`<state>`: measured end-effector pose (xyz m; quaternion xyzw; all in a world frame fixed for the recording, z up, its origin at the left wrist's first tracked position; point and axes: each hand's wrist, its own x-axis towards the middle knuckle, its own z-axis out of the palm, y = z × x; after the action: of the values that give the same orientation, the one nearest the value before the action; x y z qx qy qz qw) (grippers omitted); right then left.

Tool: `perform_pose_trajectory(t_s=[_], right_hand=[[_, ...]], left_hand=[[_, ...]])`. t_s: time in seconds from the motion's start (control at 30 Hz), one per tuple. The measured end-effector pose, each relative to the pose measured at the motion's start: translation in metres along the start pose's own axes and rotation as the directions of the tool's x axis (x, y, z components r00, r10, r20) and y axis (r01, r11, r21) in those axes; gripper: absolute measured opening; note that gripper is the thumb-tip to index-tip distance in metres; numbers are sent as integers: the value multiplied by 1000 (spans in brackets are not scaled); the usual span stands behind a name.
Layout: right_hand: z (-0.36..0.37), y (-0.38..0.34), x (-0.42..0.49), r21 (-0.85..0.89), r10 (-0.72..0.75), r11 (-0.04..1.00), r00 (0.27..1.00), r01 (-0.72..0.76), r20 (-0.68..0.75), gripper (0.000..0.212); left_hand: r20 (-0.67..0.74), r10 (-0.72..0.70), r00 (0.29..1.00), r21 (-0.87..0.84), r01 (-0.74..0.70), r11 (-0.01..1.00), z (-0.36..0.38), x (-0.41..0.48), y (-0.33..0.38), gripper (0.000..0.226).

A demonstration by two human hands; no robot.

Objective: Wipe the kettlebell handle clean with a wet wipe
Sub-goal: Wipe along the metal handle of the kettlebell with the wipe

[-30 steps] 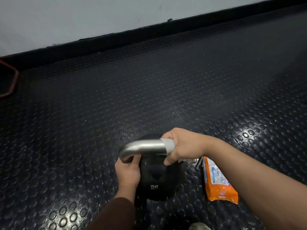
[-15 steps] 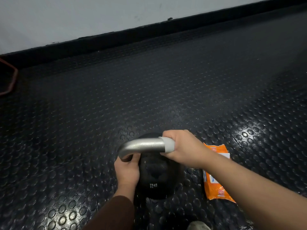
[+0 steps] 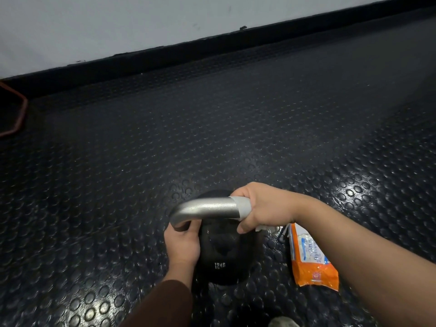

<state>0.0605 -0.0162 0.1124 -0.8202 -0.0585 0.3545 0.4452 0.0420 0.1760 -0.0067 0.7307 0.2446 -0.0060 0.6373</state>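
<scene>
A black kettlebell (image 3: 224, 253) stands on the studded rubber floor, its silver handle (image 3: 205, 208) arching over the top. My right hand (image 3: 262, 206) grips the handle's right end with a white wet wipe (image 3: 244, 205) wrapped round the metal; a corner of the wipe hangs below the fingers. My left hand (image 3: 182, 244) holds the kettlebell at the handle's left base, thumb against the body. The handle's right leg is hidden by my right hand.
An orange and white pack of wet wipes (image 3: 309, 258) lies on the floor just right of the kettlebell, under my right forearm. A red-edged object (image 3: 16, 112) sits at the far left. A black skirting and a white wall (image 3: 118, 24) run along the back.
My right hand twisted round the handle's right end with the wipe and turned back. My forearm shifted, uncovering more of the wipe pack. My left hand stayed put.
</scene>
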Motion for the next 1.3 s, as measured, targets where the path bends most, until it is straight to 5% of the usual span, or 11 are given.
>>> perform_pose_trajectory(t_s=[0.13, 0.2, 0.3, 0.37, 0.57, 0.7, 0.8, 0.9, 0.97, 1.1, 1.3], right_hand=[[6, 1, -5, -35, -20, 999, 995, 17, -99, 26], [18, 2, -9, -110, -61, 993, 962, 32, -267, 18], [44, 7, -9, -281, -172, 960, 785, -2, -595, 11], [50, 10, -7, -327, -217, 945, 722, -14, -657, 13], [18, 5, -9, -134, -96, 989, 951, 58, -293, 18], [5, 4, -4, -4, -16, 1000, 996, 16, -91, 24], [23, 6, -9, -73, -48, 997, 946, 26, -319, 23], [50, 9, -10, -268, -159, 963, 731, -34, -663, 15], [56, 10, -11, -288, -205, 958, 676, -11, -708, 19], [49, 9, -16, -288, -221, 956, 757, 45, -615, 52], [27, 2, -10, 18, -179, 978, 886, 206, -429, 64]], left_hand=[[-10, 9, 1000, 9, -9, 1000, 0, 0, -2, 17], [-14, 21, 1000, 18, -21, 1000, 0, 0, -1, 17], [-12, 16, 1000, 16, -16, 1000, 1, 1, -1, 17], [-12, 16, 1000, 6, -16, 1000, 0, 1, -2, 17], [-13, 23, 1000, 1, -23, 1000, 1, 0, 0, 13], [-7, 25, 1000, 2, -25, 1000, 0, 0, -1, 16], [-12, 41, 999, -2, -41, 999, 0, 0, -1, 18], [-6, 33, 999, -5, -33, 999, 0, 0, 0, 18], [-4, 29, 1000, -12, -29, 1000, 0, 0, -1, 17], [5, 44, 999, -4, -44, 999, -1, 0, -2, 17], [5, 12, 1000, -18, -11, 1000, -1, 1, -2, 15]])
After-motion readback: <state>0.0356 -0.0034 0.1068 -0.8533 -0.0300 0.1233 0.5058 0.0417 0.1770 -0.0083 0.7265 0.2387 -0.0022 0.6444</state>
